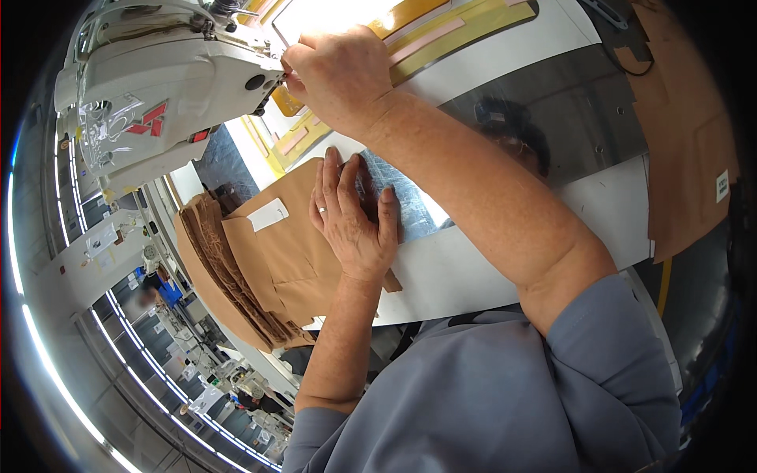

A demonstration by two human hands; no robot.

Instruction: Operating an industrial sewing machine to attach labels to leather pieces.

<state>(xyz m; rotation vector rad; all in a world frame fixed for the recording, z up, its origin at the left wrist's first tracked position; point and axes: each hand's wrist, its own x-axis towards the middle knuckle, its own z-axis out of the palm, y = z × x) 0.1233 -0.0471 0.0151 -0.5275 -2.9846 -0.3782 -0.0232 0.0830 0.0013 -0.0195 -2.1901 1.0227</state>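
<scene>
My left hand (351, 221) lies with its fingers stretched out and thumb apart, across the edge of the brown fabric pieces (300, 236) and a shiny metal plate (414, 201). A ring is on one finger. Further away, my right hand (343, 79) is raised beside the needle end of a white industrial sewing machine (173, 87). Its fingers are curled in and pinched together there; what they hold, if anything, is hidden. A white label (268, 214) sits on the brown fabric. A bright lamp glares just past my right hand.
The brown pieces hang in a layered bundle (225, 268) over the left table edge. Yellow templates with pink strips (441, 39) lie at the back. A dark reflective panel (560, 102) covers the right of the white table, and more brown material (686, 150) hangs at far right.
</scene>
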